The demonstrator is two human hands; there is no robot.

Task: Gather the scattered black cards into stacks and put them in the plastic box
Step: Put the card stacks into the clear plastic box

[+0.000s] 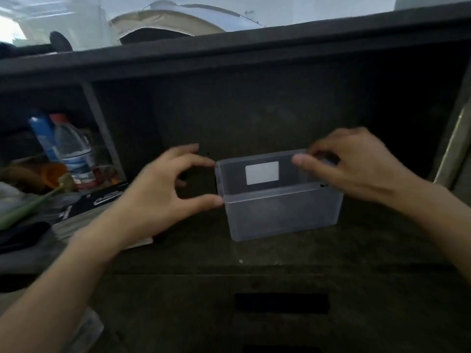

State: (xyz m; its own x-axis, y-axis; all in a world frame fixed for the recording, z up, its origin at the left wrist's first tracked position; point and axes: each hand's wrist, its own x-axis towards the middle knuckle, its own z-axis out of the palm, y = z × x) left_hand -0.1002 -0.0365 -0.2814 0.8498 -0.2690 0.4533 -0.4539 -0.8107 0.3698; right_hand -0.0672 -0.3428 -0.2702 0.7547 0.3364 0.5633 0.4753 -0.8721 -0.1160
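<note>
The plastic box [283, 212] sits on the dark desk [280, 253], with black cards [234, 174] standing inside against its far wall. The left hand [158, 189] holds the box's left end between thumb and forefinger. The right hand [356, 164] pinches the cards' top edge near the box's right end.

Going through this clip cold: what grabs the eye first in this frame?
A translucent plastic box sits mid-frame on the dark desk, with a black card bearing a white patch upright along its back wall. The left hand grips the box's left end, while the right hand seems to pinch the card's top right edge. Bottles crowd a cubby at far left.
</note>
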